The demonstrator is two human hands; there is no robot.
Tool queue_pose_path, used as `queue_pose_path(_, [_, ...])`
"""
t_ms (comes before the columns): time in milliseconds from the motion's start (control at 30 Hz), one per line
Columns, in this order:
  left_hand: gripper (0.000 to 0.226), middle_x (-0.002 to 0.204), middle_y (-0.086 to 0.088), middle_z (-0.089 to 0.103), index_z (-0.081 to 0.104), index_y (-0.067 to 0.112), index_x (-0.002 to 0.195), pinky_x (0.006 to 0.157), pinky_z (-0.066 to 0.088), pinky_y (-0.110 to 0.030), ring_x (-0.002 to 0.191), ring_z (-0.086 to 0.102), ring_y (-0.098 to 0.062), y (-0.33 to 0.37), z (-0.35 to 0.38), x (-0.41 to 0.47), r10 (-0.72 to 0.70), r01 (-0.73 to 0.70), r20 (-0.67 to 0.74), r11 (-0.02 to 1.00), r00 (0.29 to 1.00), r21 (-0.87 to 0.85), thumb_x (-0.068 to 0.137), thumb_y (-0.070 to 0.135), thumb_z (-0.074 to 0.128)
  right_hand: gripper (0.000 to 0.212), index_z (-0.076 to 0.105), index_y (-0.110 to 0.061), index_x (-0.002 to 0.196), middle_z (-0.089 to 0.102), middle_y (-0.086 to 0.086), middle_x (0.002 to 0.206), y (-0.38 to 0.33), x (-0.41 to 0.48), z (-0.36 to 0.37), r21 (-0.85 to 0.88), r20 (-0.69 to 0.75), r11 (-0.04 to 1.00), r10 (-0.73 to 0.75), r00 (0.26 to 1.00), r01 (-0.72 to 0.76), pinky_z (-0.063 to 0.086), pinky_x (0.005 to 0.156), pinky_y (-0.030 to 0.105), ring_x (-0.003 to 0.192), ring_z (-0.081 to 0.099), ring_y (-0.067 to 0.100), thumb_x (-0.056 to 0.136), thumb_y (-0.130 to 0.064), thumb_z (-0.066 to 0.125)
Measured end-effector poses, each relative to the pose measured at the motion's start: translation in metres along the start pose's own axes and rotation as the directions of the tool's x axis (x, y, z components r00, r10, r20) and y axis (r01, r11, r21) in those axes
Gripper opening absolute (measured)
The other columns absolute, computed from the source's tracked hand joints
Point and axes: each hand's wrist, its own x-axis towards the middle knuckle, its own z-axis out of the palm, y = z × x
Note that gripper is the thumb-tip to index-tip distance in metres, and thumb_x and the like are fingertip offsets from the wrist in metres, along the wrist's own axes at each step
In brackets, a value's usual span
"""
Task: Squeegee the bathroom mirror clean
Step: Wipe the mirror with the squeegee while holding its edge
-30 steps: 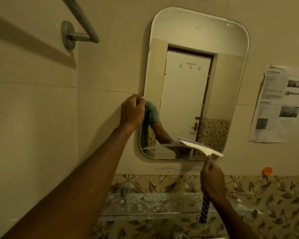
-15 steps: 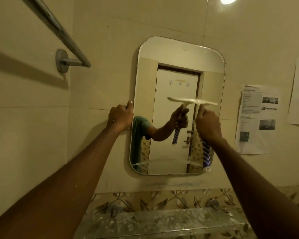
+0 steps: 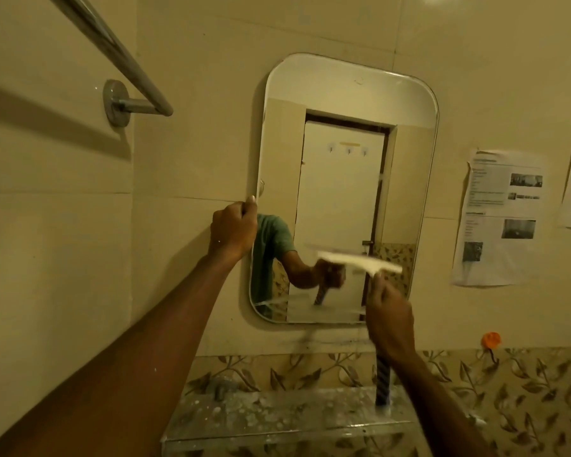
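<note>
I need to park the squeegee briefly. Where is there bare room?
The glass shelf under the mirror looks bare between the small fitting near its left end and the squeegee handle. Its right end is crowded by the right hand.

A tall mirror [image 3: 340,192] with rounded corners hangs upright on the beige wall [image 3: 195,143], streaked near its bottom edge, while the squeegee [image 3: 360,259], white-bladed with a blue-striped handle, lies nearly level across the glass near the lower right corner, handle pointing down.
</note>
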Motion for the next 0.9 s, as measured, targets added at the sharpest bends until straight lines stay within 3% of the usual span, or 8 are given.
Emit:
queue_pose_path(133, [0.048,0.057,0.001,0.05,0.051,0.019,0.061,0.048,0.033,-0.023,0.053,0.048,-0.011,0.002,-0.001,-0.001,-0.019,0.019,0.008,1.0,1.0,0.001,0.1,0.04,0.035,0.049,0.057,-0.01,0.073,0.058,0.008,0.061,-0.03,0.04,-0.005,-0.034,-0.033,0.997,-0.071,0.997,0.069,0.047,0.049,0.036,0.053,0.056,0.022,0.103,-0.035,0.027])
queue_pose_path(267, [0.046,0.058,0.001,0.051,0.051,0.018,0.062,0.049,0.034,-0.023,0.055,0.048,-0.012,-0.001,0.002,-0.002,-0.02,0.02,0.008,1.0,1.0,-0.003,0.1,0.039,0.036,0.046,0.049,-0.022,0.064,0.05,-0.001,0.052,0.009,-0.017,0.026,-0.035,-0.028,0.999,0.013,1.0,-0.014,0.03,0.037,0.022,0.041,0.043,0.01,0.103,-0.035,0.029])
queue_pose_path(400, [0.042,0.064,-0.004,0.054,0.056,0.012,0.072,0.056,0.037,-0.026,0.062,0.052,-0.018,-0.003,0.003,-0.003,-0.009,0.009,0.002,1.0,1.0,-0.007,0.1,0.037,0.037,0.049,0.049,-0.02,0.062,0.052,0.0,0.053,0.027,-0.053,0.038,-0.08,0.021,0.992,0.096,0.995,-0.095,0.028,0.041,0.024,0.046,0.049,0.012,0.102,-0.039,0.028])
queue_pose_path(667, [0.04,0.058,0.001,0.05,0.053,0.014,0.068,0.051,0.034,-0.023,0.054,0.047,-0.012,-0.007,0.004,-0.005,0.027,-0.026,0.016,0.999,1.0,-0.038,0.1,0.032,0.038,0.051,0.047,-0.021,0.059,0.048,-0.004,0.05,-0.038,0.008,0.022,-0.038,-0.053,0.999,-0.038,0.998,0.036,0.026,0.036,0.017,0.039,0.043,0.003,0.104,-0.036,0.029])
queue_pose_path(700, [0.039,0.058,0.0,0.05,0.053,0.014,0.068,0.051,0.033,-0.023,0.054,0.047,-0.012,-0.007,0.004,-0.005,0.028,-0.027,0.013,0.999,1.0,-0.036,0.1,0.031,0.038,0.049,0.047,-0.022,0.059,0.046,-0.006,0.049,-0.036,0.001,0.027,-0.033,-0.032,0.999,-0.023,0.999,0.022,0.025,0.033,0.011,0.037,0.043,0.002,0.104,-0.035,0.03])
queue_pose_path(800, [0.036,0.063,-0.005,0.051,0.052,0.011,0.069,0.051,0.03,-0.023,0.054,0.045,-0.011,-0.007,0.005,-0.006,0.033,-0.034,-0.007,0.999,0.999,-0.029,0.099,0.025,0.04,0.047,0.049,-0.021,0.061,0.042,-0.006,0.048,-0.01,-0.048,0.046,0.017,0.057,0.996,0.085,0.995,-0.086,0.031,0.03,0.013,0.034,0.041,0.001,0.103,-0.033,0.033])
queue_pose_path(900, [0.034,0.061,-0.004,0.05,0.051,0.01,0.068,0.049,0.028,-0.021,0.053,0.043,-0.009,-0.006,0.006,-0.009,0.03,-0.031,-0.019,0.998,0.999,-0.048,0.098,0.021,0.041,0.05,0.05,-0.023,0.058,0.048,-0.005,0.047,0.007,-0.085,0.056,-0.069,0.099,0.985,0.162,0.982,-0.156,0.028,0.033,0.014,0.036,0.043,0.004,0.102,-0.037,0.031])
